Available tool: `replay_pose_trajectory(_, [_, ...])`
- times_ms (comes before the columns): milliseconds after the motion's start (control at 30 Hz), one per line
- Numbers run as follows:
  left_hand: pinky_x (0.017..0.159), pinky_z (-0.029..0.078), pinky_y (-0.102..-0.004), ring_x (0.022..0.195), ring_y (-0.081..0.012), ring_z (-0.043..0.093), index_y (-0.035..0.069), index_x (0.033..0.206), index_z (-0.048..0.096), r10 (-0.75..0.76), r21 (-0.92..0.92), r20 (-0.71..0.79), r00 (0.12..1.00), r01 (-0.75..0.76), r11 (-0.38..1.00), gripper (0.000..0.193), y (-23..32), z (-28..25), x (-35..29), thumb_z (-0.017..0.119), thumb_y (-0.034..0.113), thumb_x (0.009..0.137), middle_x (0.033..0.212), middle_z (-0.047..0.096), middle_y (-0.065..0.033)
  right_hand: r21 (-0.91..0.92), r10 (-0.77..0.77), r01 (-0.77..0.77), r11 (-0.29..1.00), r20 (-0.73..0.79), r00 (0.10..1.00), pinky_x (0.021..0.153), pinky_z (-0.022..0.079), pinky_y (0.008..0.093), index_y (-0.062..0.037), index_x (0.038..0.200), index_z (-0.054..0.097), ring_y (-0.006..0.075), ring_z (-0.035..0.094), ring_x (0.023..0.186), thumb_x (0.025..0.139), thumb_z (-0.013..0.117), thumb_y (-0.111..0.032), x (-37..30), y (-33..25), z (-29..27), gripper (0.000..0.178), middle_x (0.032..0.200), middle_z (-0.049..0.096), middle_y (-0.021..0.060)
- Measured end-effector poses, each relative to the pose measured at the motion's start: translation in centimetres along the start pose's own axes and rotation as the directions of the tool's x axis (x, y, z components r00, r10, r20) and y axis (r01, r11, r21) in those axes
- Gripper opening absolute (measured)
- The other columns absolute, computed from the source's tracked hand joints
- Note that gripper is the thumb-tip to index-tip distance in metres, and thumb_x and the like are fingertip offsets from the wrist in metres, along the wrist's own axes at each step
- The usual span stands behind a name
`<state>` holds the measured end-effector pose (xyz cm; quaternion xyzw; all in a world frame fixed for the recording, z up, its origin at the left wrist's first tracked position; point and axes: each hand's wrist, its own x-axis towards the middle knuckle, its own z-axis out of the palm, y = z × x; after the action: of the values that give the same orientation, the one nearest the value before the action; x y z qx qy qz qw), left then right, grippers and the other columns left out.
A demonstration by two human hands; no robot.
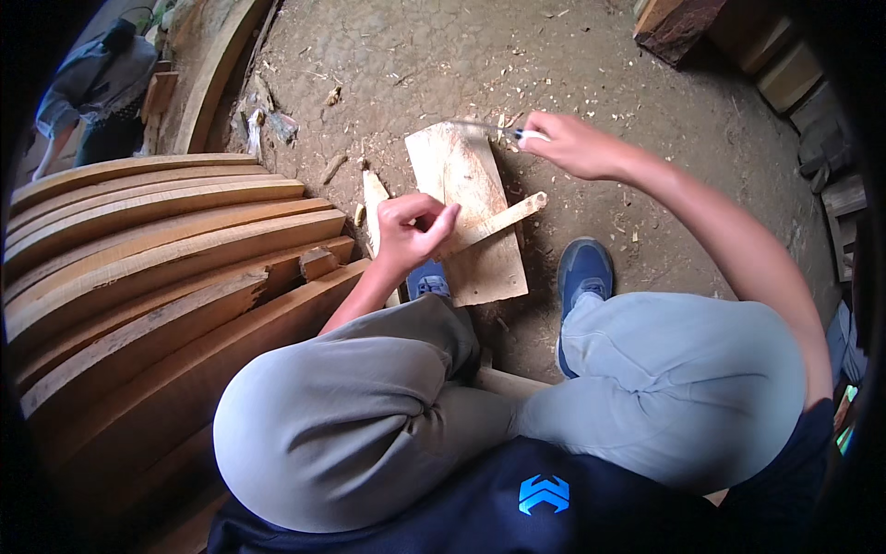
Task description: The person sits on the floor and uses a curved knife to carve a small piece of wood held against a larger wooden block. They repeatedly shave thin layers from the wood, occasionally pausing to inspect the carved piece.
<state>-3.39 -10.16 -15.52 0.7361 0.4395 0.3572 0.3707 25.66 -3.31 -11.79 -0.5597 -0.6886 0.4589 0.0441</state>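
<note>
I sit low with both knees up. My left hand (pixel 413 228) grips a thin wooden stick (pixel 503 217) that lies slanted across a flat wooden board (pixel 461 171) on the dirt floor. My right hand (pixel 569 143) is raised over the far edge of the board and holds a tool with a white handle (pixel 531 135) and a blurred metal blade (pixel 471 126) pointing left. A second pale wood piece (pixel 374 194) lies just left of the board.
A stack of long curved planks (pixel 157 249) fills the left side. My blue shoes (pixel 583 270) rest near the board. Wood blocks (pixel 678 23) and stacked timber (pixel 812 102) stand at the top right. Another person (pixel 97 83) stands at far top left.
</note>
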Motion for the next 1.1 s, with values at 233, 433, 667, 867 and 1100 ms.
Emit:
replay_pose_trajectory(233, [0.048,0.025,-0.0246,0.053,-0.0044,0.037,0.001,0.065,0.054,-0.155,-0.210,-0.498,0.853,0.054,0.976,0.037,-2.8,-2.1,-0.2,0.055,0.017,0.099,0.059,0.049,0.0005,0.035,0.076,-0.092,0.995,0.309,0.948,0.052,0.043,0.0399,0.0012,0.083,0.071,0.0191,0.052,0.047,0.096,0.059,-0.028,-2.7,-0.7,-1.3,0.034,0.058,0.060,0.0089])
replay_pose_trajectory(433, [0.046,0.023,-0.0241,0.049,-0.0027,0.033,0.000,0.069,0.059,-0.084,-0.200,-0.314,0.946,0.021,0.980,0.038,-1.9,-1.2,-0.4,0.055,0.021,0.100,0.056,0.044,0.0035,-0.181,0.035,-0.020,0.983,0.076,0.996,0.060,0.050,0.0426,0.0002,0.083,0.073,0.0251,0.064,0.060,0.097,0.060,-0.024,-2.3,-1.8,-1.5,0.031,0.067,0.067,0.0148])
replay_pose_trajectory(667, [0.053,0.041,-0.0254,0.059,-0.0087,0.056,0.000,0.072,0.065,-0.140,-0.048,0.167,0.976,0.150,0.987,0.018,-1.5,-0.3,-1.0,0.069,0.010,0.086,0.069,0.065,-0.0043,-0.203,0.017,-0.058,0.977,-0.198,0.980,0.067,0.053,0.0445,-0.0045,0.102,0.076,0.0287,0.068,0.066,0.094,0.062,-0.026,-2.9,-2.0,-4.2,0.027,0.074,0.070,0.0175])
replay_pose_trajectory(867, [0.046,0.038,-0.0230,0.049,-0.0070,0.052,0.003,0.065,0.063,-0.146,-0.137,0.143,0.979,0.165,0.977,0.025,-1.3,0.3,-1.3,0.080,0.013,0.082,0.057,0.060,-0.0025,-0.122,-0.015,0.027,0.992,0.100,0.995,0.071,0.052,0.0402,-0.0032,0.102,0.075,0.0236,0.065,0.068,0.094,0.062,-0.025,-3.0,-2.8,-0.6,0.027,0.080,0.072,0.0155])
replay_pose_trajectory(1100, [0.050,0.039,-0.0226,0.056,-0.0055,0.050,0.006,0.073,0.065,-0.142,-0.070,0.312,0.939,0.172,0.983,0.030,-0.6,-0.1,-0.4,0.091,0.021,0.071,0.064,0.058,0.0004,-0.195,0.052,-0.125,0.973,-0.340,0.939,0.056,0.049,0.0359,-0.0017,0.107,0.069,0.0181,0.057,0.053,0.098,0.058,-0.024,-1.8,-2.5,-5.5,0.026,0.068,0.066,0.0066])
